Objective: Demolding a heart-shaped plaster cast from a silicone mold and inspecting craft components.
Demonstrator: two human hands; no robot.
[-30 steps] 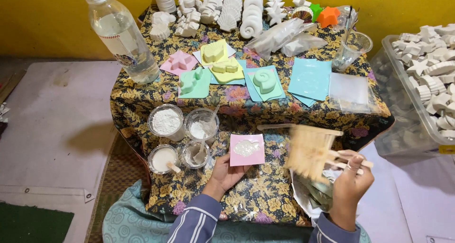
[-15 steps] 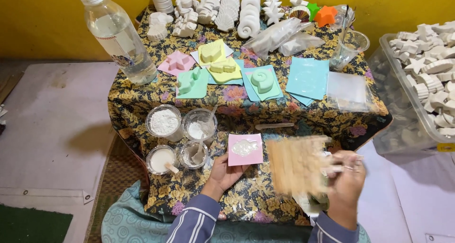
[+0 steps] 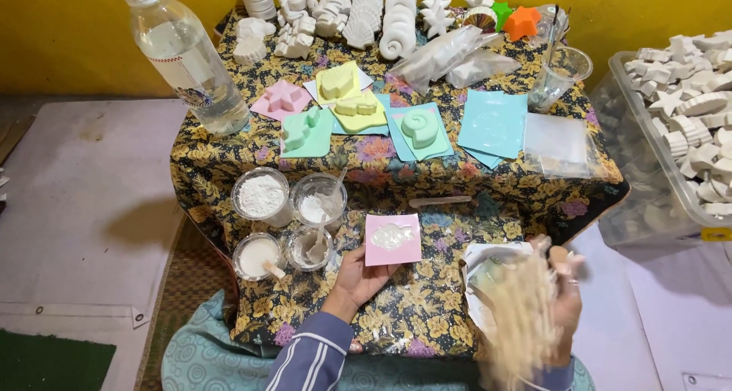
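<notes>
Two hands: both busy.
Left hand (image 3: 358,278): fingers steady pink mould (image 3: 393,238) at its 7 o'clock corner, keeping it flat.
Right hand (image 3: 560,296): fingers grip blurred fibre bundle (image 3: 522,318), 4 o'clock of mould.

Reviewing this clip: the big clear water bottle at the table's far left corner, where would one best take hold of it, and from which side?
Grip the water bottle around its straight, round mid-body, coming from its open left side. It stands upright at the table edge, while the pink mould and green mould crowd its right.
</notes>
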